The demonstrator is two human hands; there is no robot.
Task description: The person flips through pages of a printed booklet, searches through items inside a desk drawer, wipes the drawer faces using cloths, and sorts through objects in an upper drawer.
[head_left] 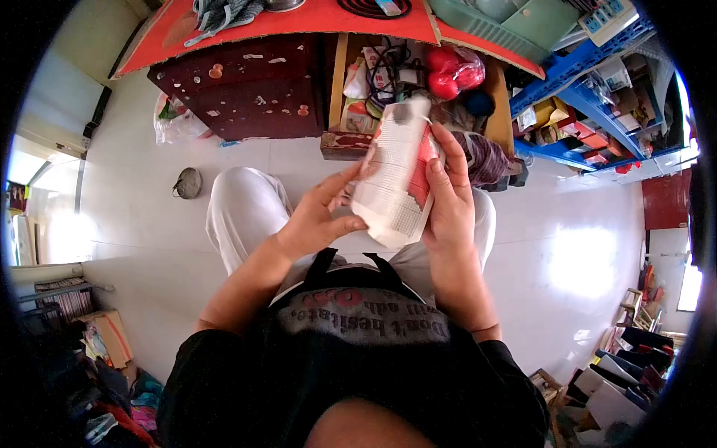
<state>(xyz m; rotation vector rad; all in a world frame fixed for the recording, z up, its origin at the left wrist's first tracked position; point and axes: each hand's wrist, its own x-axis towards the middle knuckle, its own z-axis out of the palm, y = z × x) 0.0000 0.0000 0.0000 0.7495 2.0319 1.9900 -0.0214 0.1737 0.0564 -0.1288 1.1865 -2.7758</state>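
Note:
A white and red carton (392, 175), covered in small print, is held tilted above my lap. My left hand (321, 213) grips its lower left edge with thumb and fingers. On the other side my right hand (452, 194) clasps the carton, with the thumb along its red part. The carton's far end overlaps the view of an open wooden drawer (338, 75). In that drawer lie dark cables (385, 71) and red round things in clear plastic (454, 72). The carton's underside is hidden, and slight blur makes its print unreadable.
A red-topped desk (314, 16) with dark drawers (246, 89) stands ahead. Blue shelving (590, 104) full of boxes is at right. On the tiled floor sit a small round metal container (187, 183) and a plastic bag (175, 123). Piled goods line both lower sides.

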